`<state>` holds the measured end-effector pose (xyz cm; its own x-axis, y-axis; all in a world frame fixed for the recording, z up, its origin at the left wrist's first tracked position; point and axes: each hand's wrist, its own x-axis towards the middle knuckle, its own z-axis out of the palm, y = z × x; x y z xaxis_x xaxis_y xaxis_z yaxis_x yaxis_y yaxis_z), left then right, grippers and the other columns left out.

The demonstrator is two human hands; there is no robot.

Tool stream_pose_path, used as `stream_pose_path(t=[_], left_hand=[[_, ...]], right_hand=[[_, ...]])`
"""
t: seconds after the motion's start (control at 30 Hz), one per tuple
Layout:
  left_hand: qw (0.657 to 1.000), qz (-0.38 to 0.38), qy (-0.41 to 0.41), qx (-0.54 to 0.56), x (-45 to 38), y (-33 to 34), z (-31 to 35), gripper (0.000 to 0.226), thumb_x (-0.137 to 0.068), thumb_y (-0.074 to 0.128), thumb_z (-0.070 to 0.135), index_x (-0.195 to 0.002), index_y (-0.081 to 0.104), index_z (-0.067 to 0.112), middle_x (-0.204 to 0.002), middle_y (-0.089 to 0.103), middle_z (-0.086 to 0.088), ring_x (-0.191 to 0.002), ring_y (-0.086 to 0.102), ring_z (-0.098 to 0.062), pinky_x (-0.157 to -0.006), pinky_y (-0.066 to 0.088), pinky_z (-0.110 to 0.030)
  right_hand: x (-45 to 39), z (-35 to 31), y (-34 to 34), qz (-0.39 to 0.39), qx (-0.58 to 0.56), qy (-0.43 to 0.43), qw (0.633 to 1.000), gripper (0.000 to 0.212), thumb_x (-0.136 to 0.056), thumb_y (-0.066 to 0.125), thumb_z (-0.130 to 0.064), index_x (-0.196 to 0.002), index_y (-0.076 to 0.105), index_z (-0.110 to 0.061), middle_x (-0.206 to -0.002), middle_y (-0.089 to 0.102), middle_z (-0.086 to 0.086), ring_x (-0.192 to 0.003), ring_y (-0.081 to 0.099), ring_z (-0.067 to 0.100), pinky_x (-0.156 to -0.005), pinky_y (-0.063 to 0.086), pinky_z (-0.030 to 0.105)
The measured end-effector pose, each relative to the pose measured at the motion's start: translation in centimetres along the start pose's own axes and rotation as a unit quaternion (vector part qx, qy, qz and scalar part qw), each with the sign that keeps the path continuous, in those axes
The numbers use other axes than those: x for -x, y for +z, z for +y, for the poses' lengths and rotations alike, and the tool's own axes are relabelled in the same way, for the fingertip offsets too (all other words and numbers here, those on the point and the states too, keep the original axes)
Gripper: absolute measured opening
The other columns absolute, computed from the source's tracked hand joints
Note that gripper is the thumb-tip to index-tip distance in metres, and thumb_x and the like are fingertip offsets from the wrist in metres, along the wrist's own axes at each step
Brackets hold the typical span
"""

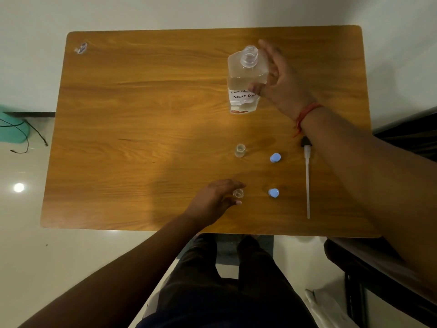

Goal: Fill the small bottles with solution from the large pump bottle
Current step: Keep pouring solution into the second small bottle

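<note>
Dark trousers [227,280] of the standing person fill the bottom of the view, at the near edge of the rectangular wood-grain table [142,114].

Left hand [214,201]: reaches in from the near edge and cups the nearer small clear open-topped bottle [238,193]. Fingers are curled around its far and near sides; whether they press it firmly or merely bracket it cannot be told. Judged purpose: steadying a light bottle that would tip easily under a pour.

Right hand [281,79]: wraps the large clear flat-sided bottle with a handwritten white label [246,84], thumb on the label face, fingers behind. The bottle appears upright at the far right of the table; whether it rests on the surface cannot be confirmed. Its threaded neck is open. Clear liquid shows inside.

White pump head with long dip tube [307,176]: lies flat along the right side, well apart from the large bottle, partly under the right forearm. Its removal suggests direct pouring is intended.

Second small clear bottle [240,150]: stands uncapped between the large bottle and the held one. Two round blue caps [275,158], [273,192] sit just right of their bottles, clear of the pouring line.

Fill level in either small bottle is too small to read.

Risk noted: a wide neck over narrow mouths invites spillage.
</note>
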<state>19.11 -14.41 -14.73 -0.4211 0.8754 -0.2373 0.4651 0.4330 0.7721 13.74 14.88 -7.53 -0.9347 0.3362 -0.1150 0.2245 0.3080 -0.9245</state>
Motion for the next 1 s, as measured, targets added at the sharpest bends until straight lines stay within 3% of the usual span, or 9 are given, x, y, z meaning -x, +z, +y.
stream_pose_path(t=[0.13,0.3,0.43,0.57,0.67,0.8,0.9,1.0], left_hand=[[1.0,0.002,0.011,0.001,0.0,0.2,-0.1,0.043,-0.093,0.072,0.022,-0.134,0.064,0.015,-0.129,0.069,-0.003,-0.118,0.061,-0.016,-0.096,0.042,-0.018],[1.0,0.009,0.012,0.01,0.1,0.2,-0.1,0.041,-0.094,0.07,0.022,-0.134,0.064,0.014,-0.129,0.068,-0.003,-0.118,0.061,-0.014,-0.096,0.044,-0.02],[1.0,0.017,0.004,0.019,0.0,0.0,-0.4,0.039,-0.096,0.067,0.026,-0.134,0.063,0.016,-0.126,0.068,-0.001,-0.115,0.062,-0.016,-0.095,0.053,-0.036],[0.999,0.033,-0.004,0.027,0.1,-0.3,-0.5,0.036,-0.098,0.065,0.028,-0.133,0.064,0.018,-0.122,0.069,0.0,-0.111,0.064,-0.016,-0.092,0.054,-0.04],[0.998,0.045,-0.013,0.044,0.2,-0.6,-0.4,0.036,-0.099,0.063,0.031,-0.132,0.065,0.019,-0.123,0.069,0.003,-0.113,0.064,-0.012,-0.095,0.053,-0.038],[0.994,0.06,-0.024,0.088,0.1,-1.9,0.0,0.034,-0.099,0.065,0.029,-0.131,0.067,0.017,-0.124,0.069,0.006,-0.114,0.063,-0.006,-0.096,0.054,-0.031],[0.984,0.077,-0.052,0.151,-0.6,-4.0,1.2,0.03,-0.097,0.068,0.022,-0.127,0.069,0.014,-0.121,0.069,0.005,-0.114,0.062,0.0,-0.091,0.057,-0.021],[0.976,0.109,-0.046,0.182,-1.8,-7.0,3.0,0.017,-0.095,0.072,0.017,-0.111,0.076,0.014,-0.116,0.072,0.005,-0.112,0.063,0.004,-0.083,0.055,-0.015]], right_hand=[[-0.6,-0.1,-0.5,-0.017,0.027,-0.015,0.999,0.075,-0.076,0.082,-0.021,-0.14,0.044,-0.021,-0.137,0.053,-0.007,-0.125,0.054,0.006,-0.102,0.051,0.035],[-1.4,-0.2,-0.8,-0.041,0.045,-0.032,0.998,0.073,-0.069,0.085,-0.027,-0.128,0.043,-0.03,-0.134,0.054,-0.002,-0.124,0.054,0.015,-0.1,0.052,0.044],[-1.9,-0.1,-0.9,-0.042,0.056,-0.03,0.997,0.074,-0.07,0.085,-0.026,-0.132,0.044,-0.03,-0.135,0.053,-0.004,-0.125,0.054,0.015,-0.099,0.053,0.046],[-2.1,-0.3,-1.1,-0.06,0.062,-0.027,0.996,0.085,-0.07,0.081,-0.037,-0.144,0.04,-0.034,-0.141,0.052,-0.006,-0.132,0.049,0.015,-0.106,0.047,0.047],[-1.8,-0.5,-1.2,-0.055,0.061,-0.022,0.996,0.089,-0.066,0.078,-0.044,-0.146,0.041,-0.031,-0.14,0.053,-0.007,-0.131,0.05,0.012,-0.106,0.047,0.044],[-1.5,-1.5,-1.9,-0.036,0.043,-0.048,0.997,0.079,-0.073,0.08,-0.029,-0.144,0.044,-0.024,-0.139,0.054,-0.001,-0.127,0.053,0.012,-0.102,0.051,0.038],[-1.4,-3.0,-3.1,-0.025,0.043,-0.069,0.996,0.073,-0.079,0.079,-0.019,-0.144,0.045,-0.018,-0.138,0.053,0.004,-0.126,0.054,0.012,-0.102,0.049,0.029],[-0.9,-5.1,-4.5,-0.001,0.055,-0.095,0.994,0.072,-0.078,0.08,-0.023,-0.142,0.049,-0.014,-0.133,0.056,0.011,-0.121,0.057,0.013,-0.102,0.049,0.027]])
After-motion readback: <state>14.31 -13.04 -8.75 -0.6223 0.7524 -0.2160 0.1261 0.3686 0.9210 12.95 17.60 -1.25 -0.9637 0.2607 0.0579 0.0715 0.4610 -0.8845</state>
